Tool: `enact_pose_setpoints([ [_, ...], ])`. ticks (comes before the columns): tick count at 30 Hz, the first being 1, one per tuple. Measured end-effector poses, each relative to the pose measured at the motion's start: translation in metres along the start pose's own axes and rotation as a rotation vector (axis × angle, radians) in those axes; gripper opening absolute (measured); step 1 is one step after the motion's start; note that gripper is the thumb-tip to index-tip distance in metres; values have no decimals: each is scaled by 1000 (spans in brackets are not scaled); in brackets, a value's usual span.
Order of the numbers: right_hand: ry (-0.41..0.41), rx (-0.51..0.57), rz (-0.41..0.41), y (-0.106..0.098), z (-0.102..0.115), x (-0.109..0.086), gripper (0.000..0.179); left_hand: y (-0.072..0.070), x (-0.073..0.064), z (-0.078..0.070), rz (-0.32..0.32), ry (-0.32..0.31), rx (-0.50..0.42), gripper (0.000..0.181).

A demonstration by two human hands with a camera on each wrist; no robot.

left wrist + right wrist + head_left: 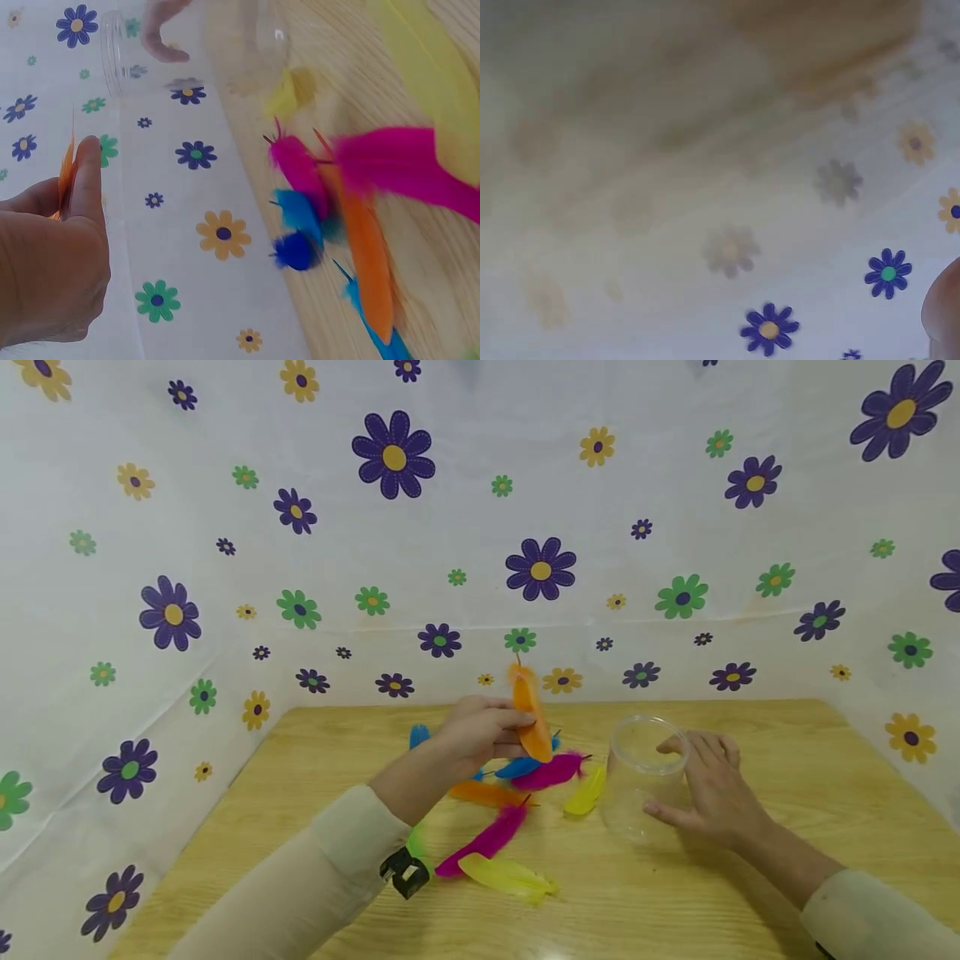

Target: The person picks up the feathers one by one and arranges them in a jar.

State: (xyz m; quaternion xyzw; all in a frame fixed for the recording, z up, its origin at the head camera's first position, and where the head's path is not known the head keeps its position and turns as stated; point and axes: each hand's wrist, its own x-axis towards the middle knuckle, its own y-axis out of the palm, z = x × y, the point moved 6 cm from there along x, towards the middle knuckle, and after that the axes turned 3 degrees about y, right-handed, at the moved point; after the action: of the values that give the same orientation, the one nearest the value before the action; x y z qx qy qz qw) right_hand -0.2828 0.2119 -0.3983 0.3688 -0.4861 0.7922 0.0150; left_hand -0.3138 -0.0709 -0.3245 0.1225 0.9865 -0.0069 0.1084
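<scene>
My left hand (483, 731) pinches an orange feather (531, 718) between thumb and fingers, raised above the table with its quill pointing up. In the left wrist view the same feather (67, 176) shows edge-on. To the right, a clear plastic jar (637, 814) stands upright with its open mouth up. My right hand (712, 793) holds the jar from its right side, thumb at the front and fingers behind. Under and around the left hand lie magenta feathers (491, 839), yellow feathers (506, 877), blue feathers (300, 217) and another orange feather (364, 255). The right wrist view is mostly blurred.
The wooden table (600, 910) meets a white flower-print cloth (465, 535) at its back and sides. A light green feather (417, 842) lies partly behind the left sleeve (315, 868). A small black device (405, 872) sits at the left wrist.
</scene>
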Motion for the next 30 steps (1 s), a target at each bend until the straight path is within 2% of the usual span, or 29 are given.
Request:
enact_pose_setpoints([
  [7, 77, 106, 35, 4, 10, 1, 67, 23, 1, -13, 37, 7, -32, 30],
  [14, 148, 130, 50, 9, 19, -6, 67, 44, 1, -23, 41, 23, -64, 29],
  [21, 150, 149, 62, 13, 31, -11, 66, 63, 4, -23, 78, 57, -93, 30],
  [25, 147, 162, 55, 14, 31, -11, 65, 74, 7, -21, 94, 104, -49, 27],
  [30, 146, 204, 61, 16, 29, -13, 65, 86, 11, -18, 128, 194, 92, 24],
])
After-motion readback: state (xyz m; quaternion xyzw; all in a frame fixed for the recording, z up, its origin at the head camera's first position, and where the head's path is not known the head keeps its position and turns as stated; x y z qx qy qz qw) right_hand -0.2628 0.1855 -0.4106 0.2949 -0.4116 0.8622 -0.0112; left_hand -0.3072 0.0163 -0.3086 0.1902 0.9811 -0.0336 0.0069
